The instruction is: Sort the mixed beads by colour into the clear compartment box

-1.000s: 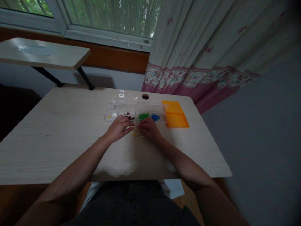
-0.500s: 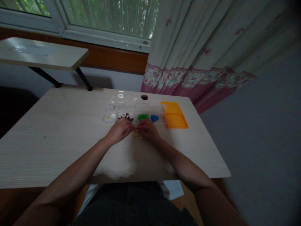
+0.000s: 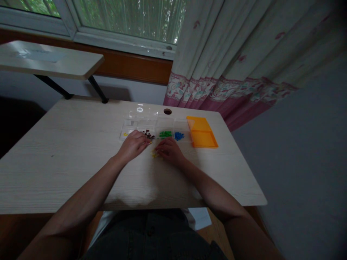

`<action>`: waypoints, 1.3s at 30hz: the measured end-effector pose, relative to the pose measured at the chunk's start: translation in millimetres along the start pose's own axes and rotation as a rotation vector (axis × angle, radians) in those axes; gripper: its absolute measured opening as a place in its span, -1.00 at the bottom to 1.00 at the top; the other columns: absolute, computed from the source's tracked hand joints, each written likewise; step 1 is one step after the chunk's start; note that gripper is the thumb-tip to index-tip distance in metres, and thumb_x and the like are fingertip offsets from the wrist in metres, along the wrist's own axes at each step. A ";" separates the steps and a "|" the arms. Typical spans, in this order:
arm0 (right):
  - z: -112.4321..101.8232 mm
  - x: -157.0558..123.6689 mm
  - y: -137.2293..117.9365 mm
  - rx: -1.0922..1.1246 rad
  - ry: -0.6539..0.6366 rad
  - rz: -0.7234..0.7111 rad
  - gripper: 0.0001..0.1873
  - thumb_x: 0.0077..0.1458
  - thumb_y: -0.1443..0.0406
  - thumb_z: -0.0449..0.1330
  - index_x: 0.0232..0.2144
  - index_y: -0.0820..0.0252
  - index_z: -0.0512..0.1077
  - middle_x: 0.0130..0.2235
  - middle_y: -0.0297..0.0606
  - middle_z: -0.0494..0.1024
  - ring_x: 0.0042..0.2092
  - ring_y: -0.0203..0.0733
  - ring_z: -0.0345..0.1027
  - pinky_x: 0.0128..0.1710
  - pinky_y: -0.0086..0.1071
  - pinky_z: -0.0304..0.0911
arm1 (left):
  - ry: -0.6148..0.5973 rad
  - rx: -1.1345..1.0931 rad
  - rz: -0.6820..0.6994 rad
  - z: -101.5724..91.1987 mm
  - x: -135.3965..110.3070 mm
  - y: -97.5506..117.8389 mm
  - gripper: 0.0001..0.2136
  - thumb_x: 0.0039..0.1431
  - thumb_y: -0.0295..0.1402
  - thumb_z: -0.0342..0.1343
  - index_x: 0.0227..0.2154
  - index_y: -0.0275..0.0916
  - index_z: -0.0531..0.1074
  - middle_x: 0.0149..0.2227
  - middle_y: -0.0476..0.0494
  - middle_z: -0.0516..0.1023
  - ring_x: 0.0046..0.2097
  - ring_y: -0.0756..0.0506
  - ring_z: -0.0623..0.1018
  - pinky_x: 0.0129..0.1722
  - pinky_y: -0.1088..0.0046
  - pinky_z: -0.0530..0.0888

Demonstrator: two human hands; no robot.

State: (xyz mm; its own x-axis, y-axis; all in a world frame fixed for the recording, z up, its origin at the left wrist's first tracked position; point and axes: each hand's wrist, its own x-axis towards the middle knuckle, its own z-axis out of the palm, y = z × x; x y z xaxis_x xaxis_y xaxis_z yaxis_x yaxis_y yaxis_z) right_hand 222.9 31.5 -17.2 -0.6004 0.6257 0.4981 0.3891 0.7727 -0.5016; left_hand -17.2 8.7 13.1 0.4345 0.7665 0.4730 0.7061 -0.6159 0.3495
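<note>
My left hand (image 3: 133, 145) is closed in a pinch, with a small yellow piece (image 3: 150, 142) at its fingertips, just in front of the clear plastic box with brown pieces (image 3: 149, 135). To its right, my right hand (image 3: 170, 151) has its fingers drawn together at a little heap of yellow pieces (image 3: 154, 155) on the tabletop. What those fingers hold, if anything, is too small to make out. Behind the right hand lie green pieces (image 3: 165, 134) and blue pieces (image 3: 179, 136) in clear compartments. A few yellow bits (image 3: 125, 134) show in the leftmost compartment, partly covered by my left hand.
An orange open case (image 3: 205, 138) lies right of the clear boxes on the pale wooden desk (image 3: 81, 159). A raised shelf (image 3: 78, 66) stands at the back left. Behind the desk are a round cable hole (image 3: 167, 111), a curtain (image 3: 211, 86) and a window.
My hands, together at the fingertips before, have parted. The left hand has moved left with a small yellow piece; the right has shifted slightly, its fingertips by the yellow heap.
</note>
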 end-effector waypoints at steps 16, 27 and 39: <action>8.7 -2.2 -1.6 -0.197 -0.061 -0.016 -0.85 0.19 0.21 0.22 -0.22 0.00 0.59 -0.12 -0.25 0.55 0.01 -0.10 0.26 0.07 -0.15 0.19 | 0.208 0.141 -0.220 -30.3 -2.4 -29.9 -0.79 0.28 -0.26 0.05 -0.28 -0.22 0.55 -0.30 -0.17 0.55 -0.18 -0.17 0.42 -0.10 0.24 0.36; 5.6 -1.8 -1.6 -0.120 -0.002 0.009 -0.91 0.14 0.25 0.27 -0.32 0.05 0.60 -0.23 -0.23 0.57 -0.05 -0.10 0.32 0.04 -0.15 0.24 | 0.221 0.319 -0.404 -44.2 -10.5 -48.8 -0.75 0.29 -0.20 0.01 -0.29 -0.21 0.54 -0.30 -0.16 0.52 -0.19 -0.19 0.39 -0.14 0.23 0.34; 3.3 -1.3 2.7 -0.024 0.076 0.055 -0.89 0.14 0.27 0.25 -0.31 0.07 0.60 -0.26 -0.20 0.55 -0.12 -0.12 0.35 -0.06 -0.18 0.31 | 0.097 0.298 -0.383 -39.9 -23.6 -72.8 -0.73 0.27 -0.14 0.06 -0.32 -0.22 0.52 -0.35 -0.13 0.46 -0.23 -0.15 0.31 -0.18 0.26 0.29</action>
State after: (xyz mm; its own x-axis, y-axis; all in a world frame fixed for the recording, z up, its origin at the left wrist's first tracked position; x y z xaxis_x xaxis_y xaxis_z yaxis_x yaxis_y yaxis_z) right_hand 222.4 32.5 -21.5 -0.5230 0.6728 0.5233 0.4373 0.7388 -0.5128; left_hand -101.2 28.2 8.7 0.0682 0.8983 0.4340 0.9402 -0.2034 0.2733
